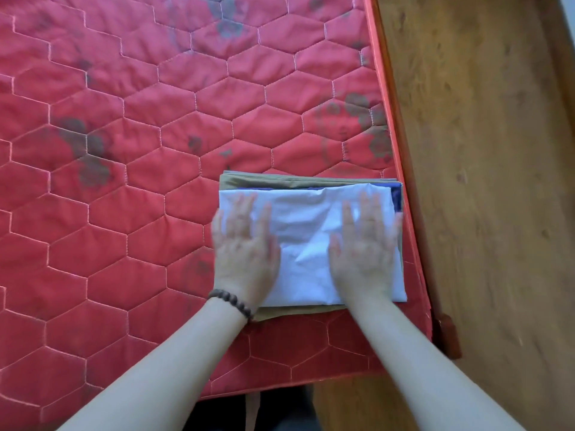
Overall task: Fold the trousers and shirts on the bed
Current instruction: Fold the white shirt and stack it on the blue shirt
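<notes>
A folded white shirt (306,231) lies on top of a small pile near the mattress's right edge. Under it shows a strip of dark blue cloth (395,194), and below that a folded khaki garment (295,181) sticks out at the far side and the near side. My left hand (245,247), with a bead bracelet at the wrist, lies flat with straight fingers on the shirt's left part. My right hand (365,244) presses flat on its right part. Both hands are blurred by motion.
The red quilted mattress (124,150) with hexagon stitching and dark stains spreads to the left and far side. Its right edge runs close beside the pile. A wooden board (485,181) of the bed frame lies to the right.
</notes>
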